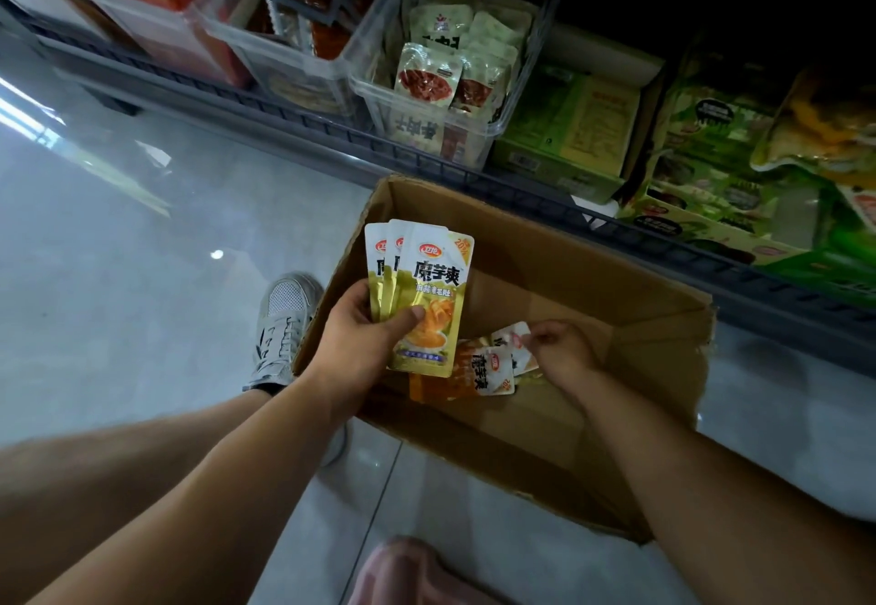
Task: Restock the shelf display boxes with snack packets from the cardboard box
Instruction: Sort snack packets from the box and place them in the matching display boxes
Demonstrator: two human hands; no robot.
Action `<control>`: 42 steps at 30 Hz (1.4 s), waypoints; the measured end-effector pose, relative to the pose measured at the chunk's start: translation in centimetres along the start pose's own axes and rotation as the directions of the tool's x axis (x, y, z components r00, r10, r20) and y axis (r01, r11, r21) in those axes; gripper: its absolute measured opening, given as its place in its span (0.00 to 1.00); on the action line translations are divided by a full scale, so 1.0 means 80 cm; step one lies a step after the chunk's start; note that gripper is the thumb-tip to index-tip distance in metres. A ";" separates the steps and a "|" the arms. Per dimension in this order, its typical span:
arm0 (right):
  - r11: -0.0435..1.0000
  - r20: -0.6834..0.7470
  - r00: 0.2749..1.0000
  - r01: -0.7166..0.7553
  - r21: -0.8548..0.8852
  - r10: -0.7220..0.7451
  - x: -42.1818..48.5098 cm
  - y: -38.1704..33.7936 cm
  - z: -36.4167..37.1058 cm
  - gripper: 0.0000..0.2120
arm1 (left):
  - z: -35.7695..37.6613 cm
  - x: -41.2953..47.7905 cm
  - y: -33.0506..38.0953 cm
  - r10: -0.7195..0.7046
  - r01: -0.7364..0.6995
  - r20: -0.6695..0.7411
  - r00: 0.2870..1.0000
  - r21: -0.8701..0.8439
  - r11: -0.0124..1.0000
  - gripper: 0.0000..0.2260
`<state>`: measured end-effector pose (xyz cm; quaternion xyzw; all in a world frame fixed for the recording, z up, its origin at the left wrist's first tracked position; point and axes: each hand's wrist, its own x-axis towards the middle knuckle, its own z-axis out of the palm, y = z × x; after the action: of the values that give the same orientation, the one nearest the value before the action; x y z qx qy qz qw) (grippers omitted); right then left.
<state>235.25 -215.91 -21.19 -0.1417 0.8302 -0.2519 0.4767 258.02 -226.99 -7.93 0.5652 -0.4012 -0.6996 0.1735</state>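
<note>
An open cardboard box [616, 301] stands on the floor below the shelf. Above its left side my left hand [360, 343] holds a fanned stack of three yellow-green snack packets [433, 301], thumb across the front one. Down inside the box my right hand [559, 353] pinches the white top edge of a snack packet [514, 336]. A few more orange and white packets [479, 372] lie on the box bottom beside it. On the shelf stand green cardboard display boxes [569, 130] [711, 168] and a clear plastic bin [426, 130] with packets.
The dark wire shelf edge [521, 187] runs diagonally just behind the box. More clear bins with red snacks [227, 12] stand further left. My shoe [284, 320] rests against the box's left side on the glossy tiled floor [118, 249]. My knee [407, 571] shows at the bottom.
</note>
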 end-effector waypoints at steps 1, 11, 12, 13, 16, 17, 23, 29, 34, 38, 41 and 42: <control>1.000 -0.019 1.000 0.010 0.005 -0.010 -0.003 -0.003 -0.006 0.03 | 0.000 0.000 0.000 0.004 -0.004 0.002 1.000 -0.002 1.000 0.16; 0.948 -0.013 0.948 0.319 -0.015 -0.319 -0.091 -0.094 -0.090 0.05 | 0.002 -0.007 0.008 0.016 -0.015 0.007 1.000 -0.039 0.999 0.15; 0.952 -0.003 0.953 0.303 0.037 -0.303 -0.101 -0.103 -0.098 0.06 | 0.002 -0.009 0.009 0.013 -0.012 0.012 1.000 -0.048 0.999 0.15; 0.956 0.023 0.959 0.280 0.092 -0.283 -0.110 -0.112 -0.104 0.08 | 0.002 -0.013 0.009 0.010 -0.009 0.018 1.000 -0.057 0.998 0.15; 0.951 0.166 0.948 0.240 0.194 -0.273 -0.134 -0.132 -0.115 0.09 | 0.003 -0.024 0.012 -0.002 0.007 0.064 0.998 -0.081 0.997 0.16; 0.948 0.221 0.934 0.234 0.216 -0.281 -0.140 -0.137 -0.116 0.10 | 0.003 -0.027 0.013 -0.011 0.019 0.091 0.996 -0.094 0.995 0.17; 0.945 0.191 0.931 0.281 0.167 -0.311 -0.160 -0.165 -0.083 0.19 | 0.013 -0.040 0.010 -0.010 0.051 0.230 0.973 -0.177 0.983 0.21; 0.919 0.088 0.919 0.371 0.134 -0.384 -0.162 -0.174 -0.051 0.19 | 0.015 -0.043 0.017 -0.017 0.077 0.308 0.951 -0.185 0.980 0.23; 0.896 0.056 0.962 0.229 0.380 -0.269 -0.135 -0.157 -0.046 0.08 | 0.010 -0.030 0.015 -0.016 0.033 0.172 0.985 -0.095 0.995 0.20; 0.983 0.072 0.987 0.135 0.125 -0.145 -0.086 -0.094 -0.051 0.12 | 0.000 -0.020 0.008 -0.018 0.022 0.113 0.993 -0.031 0.999 0.18; 0.994 0.106 0.990 0.101 -0.048 -0.096 -0.055 -0.052 -0.038 0.19 | -0.003 -0.016 0.004 -0.020 0.022 0.092 0.996 -0.017 1.000 0.19; 0.991 0.108 0.990 0.096 -0.090 -0.086 -0.044 -0.040 -0.032 0.21 | -0.004 -0.015 0.003 -0.024 0.025 0.087 0.996 -0.014 1.000 0.19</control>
<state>234.78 -216.19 -15.82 -0.2149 0.8079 -0.2258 0.5001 258.61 -226.39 -6.98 0.5378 -0.3961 -0.7286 0.1518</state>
